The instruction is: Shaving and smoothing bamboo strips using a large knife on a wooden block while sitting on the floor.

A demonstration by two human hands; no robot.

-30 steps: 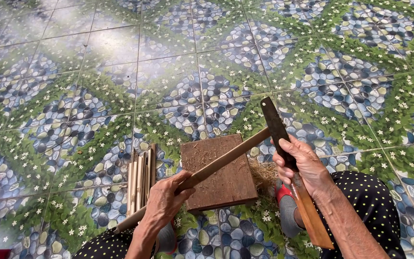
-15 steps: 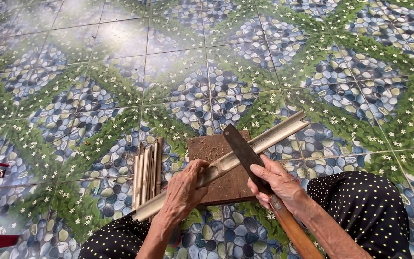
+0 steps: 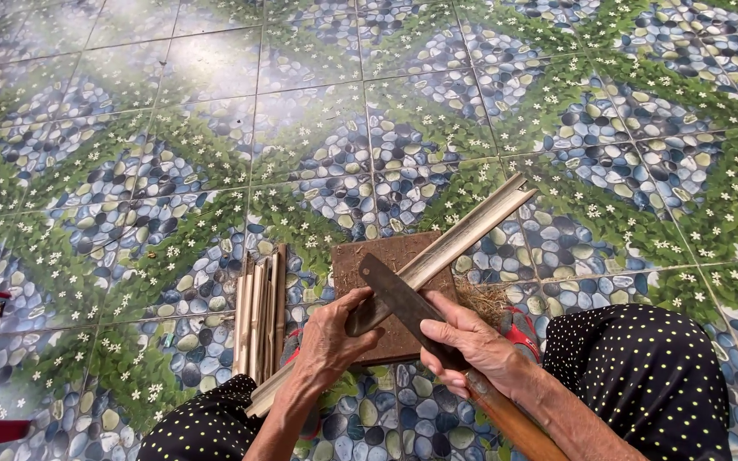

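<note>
Bamboo strip (image 3: pixel 471 235), long and pale, runs diagonally from the lower left of centre up to the right, lying across a brown wooden block (image 3: pixel 390 256) on the patterned tile floor (image 3: pixel 215 128); the left hand (image 3: pixel 330 341) closes its fingers around the strip's lower part and presses it down; the right hand (image 3: pixel 471 350) is wrapped tight on the wooden handle of a dark-bladed knife (image 3: pixel 395 294), whose blade lies across the strip just above the left hand. The strip looks stiff, light and smooth, likely to split along its grain, with edges that may be sharp; low and flat against the block seems the safe place to grip it. A bundle of thinner slats (image 3: pixel 260 312) lies just left of the block; dry shavings (image 3: pixel 482 299) sit to its right. The strip's lower end is partly hidden behind the left wrist; the knife handle is cut off at the bottom edge; red objects at the lower left cannot be identified.
</note>
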